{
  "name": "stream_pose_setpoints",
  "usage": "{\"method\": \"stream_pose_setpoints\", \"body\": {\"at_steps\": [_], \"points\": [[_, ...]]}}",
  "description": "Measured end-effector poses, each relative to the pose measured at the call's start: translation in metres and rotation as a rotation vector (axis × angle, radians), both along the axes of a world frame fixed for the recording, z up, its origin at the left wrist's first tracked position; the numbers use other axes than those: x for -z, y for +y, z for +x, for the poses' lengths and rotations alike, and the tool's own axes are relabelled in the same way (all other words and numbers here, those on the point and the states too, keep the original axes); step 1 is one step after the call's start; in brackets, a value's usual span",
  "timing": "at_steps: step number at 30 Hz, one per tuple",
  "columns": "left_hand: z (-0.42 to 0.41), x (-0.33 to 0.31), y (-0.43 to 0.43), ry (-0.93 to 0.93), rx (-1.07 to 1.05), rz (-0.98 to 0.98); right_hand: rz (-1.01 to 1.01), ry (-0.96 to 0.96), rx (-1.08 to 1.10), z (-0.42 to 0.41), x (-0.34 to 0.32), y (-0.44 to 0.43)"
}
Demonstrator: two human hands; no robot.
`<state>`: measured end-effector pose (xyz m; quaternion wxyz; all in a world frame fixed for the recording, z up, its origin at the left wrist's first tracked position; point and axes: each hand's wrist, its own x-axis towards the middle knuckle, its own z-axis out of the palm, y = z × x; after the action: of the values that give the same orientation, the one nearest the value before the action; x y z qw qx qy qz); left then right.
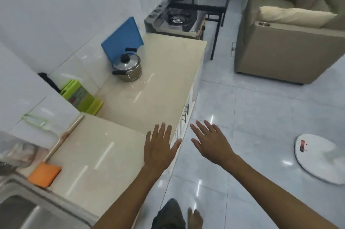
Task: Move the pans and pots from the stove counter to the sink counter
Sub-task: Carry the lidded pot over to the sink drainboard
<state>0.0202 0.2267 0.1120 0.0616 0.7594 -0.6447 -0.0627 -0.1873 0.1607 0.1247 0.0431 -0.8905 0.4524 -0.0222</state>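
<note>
Pot (128, 68): polished steel, mirror-bright, with matt black plastic knob and handles. Counter (149, 86): cream stone-look slab, glossy, streaked with light reflections. Floor (242, 116): pale glazed tile, shiny. Sink (22, 208), near left: brushed metal. Sofa (280, 51), far right: beige, matt upholstery. Blue board (121, 36): smooth plastic.

The beige counter (149, 88) carries a steel pot (128, 68) with lid, a blue board (122, 37) leaning behind it, green boards (82, 98), and an orange sponge (44, 173).
</note>
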Motion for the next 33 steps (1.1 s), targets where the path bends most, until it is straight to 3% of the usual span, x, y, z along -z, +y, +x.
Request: {"method": "stream_pose_setpoints", "body": {"at_steps": [9, 16, 23, 29, 33], "points": [[0.061, 0.02, -0.176, 0.094, -0.246, -0.035, 0.08, -0.056, -0.192, 0.08, 0.007, -0.22], [0.132, 0.011, -0.294, 0.271, -0.597, -0.092, 0.175, -0.118, -0.289, 0.166, 0.0, -0.374], [0.196, 0.0, -0.351, 0.333, -0.926, -0.156, 0.202, -0.17, -0.496, 0.271, -0.011, -0.492], [0.225, 0.012, -0.391, 0.506, -1.181, -0.19, 0.305, -0.226, -0.632, 0.352, 0.001, -0.577], [0.235, 0.015, -0.424, 0.581, -1.366, -0.157, 0.389, -0.168, -0.698, 0.394, 0.013, -0.63]]}}
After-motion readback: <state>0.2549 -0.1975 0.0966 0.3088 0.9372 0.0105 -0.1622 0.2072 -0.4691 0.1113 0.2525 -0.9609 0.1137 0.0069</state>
